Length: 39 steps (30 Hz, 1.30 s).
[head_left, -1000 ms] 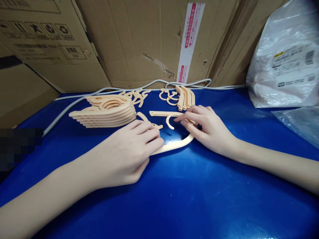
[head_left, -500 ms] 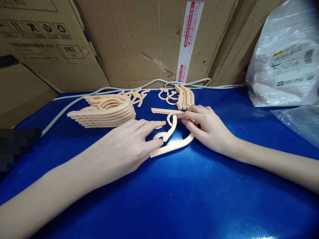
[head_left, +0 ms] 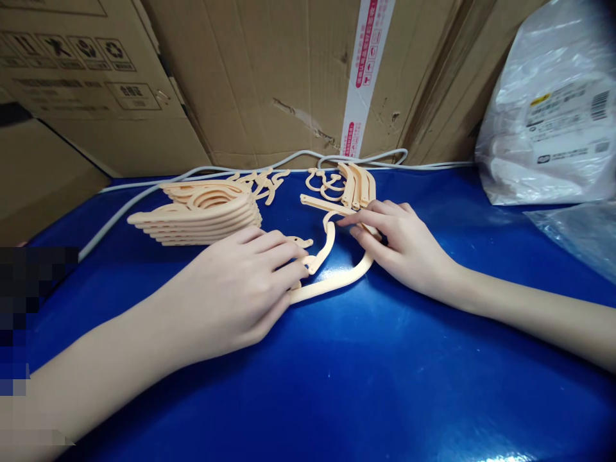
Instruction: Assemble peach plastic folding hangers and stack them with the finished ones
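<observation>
Cream plastic folding-hanger parts lie between my hands on the blue table. My left hand [head_left: 255, 279] has its fingertips drawn in on a small curved hanger piece [head_left: 308, 263]; the thumb side is partly hidden. My right hand [head_left: 402, 244] is closed around the end of a straight hanger arm [head_left: 322, 204], index finger and thumb on either side of it. Below, a long curved hanger arm [head_left: 337, 281] runs from the right fingers to the left hand. A short curved arm [head_left: 323, 249] and a hook [head_left: 330, 217] are between the hands.
A stack of hanger pieces [head_left: 202, 221] stands behind my left hand. Loose hooks [head_left: 269, 183] and a bundle of curved arms [head_left: 357, 186] lie farther back. A white cable [head_left: 192, 172] runs along cardboard boxes [head_left: 269, 77]. A plastic-wrapped package [head_left: 548, 122] stands at right.
My left fingers have curled in and pulled slightly back, uncovering a small piece behind them. The straight arm's left end has swung away from me; my right hand has barely moved.
</observation>
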Each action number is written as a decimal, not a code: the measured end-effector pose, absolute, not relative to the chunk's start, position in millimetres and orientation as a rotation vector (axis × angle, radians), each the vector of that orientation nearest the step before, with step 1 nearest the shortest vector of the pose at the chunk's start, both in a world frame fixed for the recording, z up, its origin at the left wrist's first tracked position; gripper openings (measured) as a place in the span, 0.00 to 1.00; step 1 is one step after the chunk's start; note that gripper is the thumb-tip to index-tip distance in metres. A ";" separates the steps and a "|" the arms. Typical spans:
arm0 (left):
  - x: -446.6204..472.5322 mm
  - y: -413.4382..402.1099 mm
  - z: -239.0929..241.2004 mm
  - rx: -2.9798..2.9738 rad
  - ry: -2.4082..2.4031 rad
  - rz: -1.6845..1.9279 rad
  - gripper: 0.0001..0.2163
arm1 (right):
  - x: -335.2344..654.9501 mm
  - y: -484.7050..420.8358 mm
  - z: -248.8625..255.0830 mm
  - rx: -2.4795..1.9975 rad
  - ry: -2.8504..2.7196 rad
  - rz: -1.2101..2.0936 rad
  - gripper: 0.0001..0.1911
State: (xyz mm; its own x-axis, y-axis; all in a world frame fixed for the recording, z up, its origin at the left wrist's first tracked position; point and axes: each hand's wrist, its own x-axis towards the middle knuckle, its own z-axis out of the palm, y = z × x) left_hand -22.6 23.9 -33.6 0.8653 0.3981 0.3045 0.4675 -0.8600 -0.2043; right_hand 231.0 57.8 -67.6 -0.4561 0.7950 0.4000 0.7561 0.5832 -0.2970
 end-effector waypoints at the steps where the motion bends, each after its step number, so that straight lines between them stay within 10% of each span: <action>1: -22.3 23.4 -33.4 -2.775 -0.674 -0.377 0.15 | 231.0 57.7 -67.4 -1.240 -2.306 0.107 0.14; 39: -22.2 21.5 -34.9 -2.746 -0.662 -0.395 0.10 | 229.5 57.8 -64.2 -1.317 -2.280 0.152 0.10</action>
State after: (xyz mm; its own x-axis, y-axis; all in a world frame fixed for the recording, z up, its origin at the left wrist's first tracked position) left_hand -22.2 21.5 -34.9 0.8568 0.3984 0.3272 0.4773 -0.8529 -0.2114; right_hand 229.5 57.8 -64.2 -0.4082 0.8373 0.3636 0.7817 0.5264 -0.3345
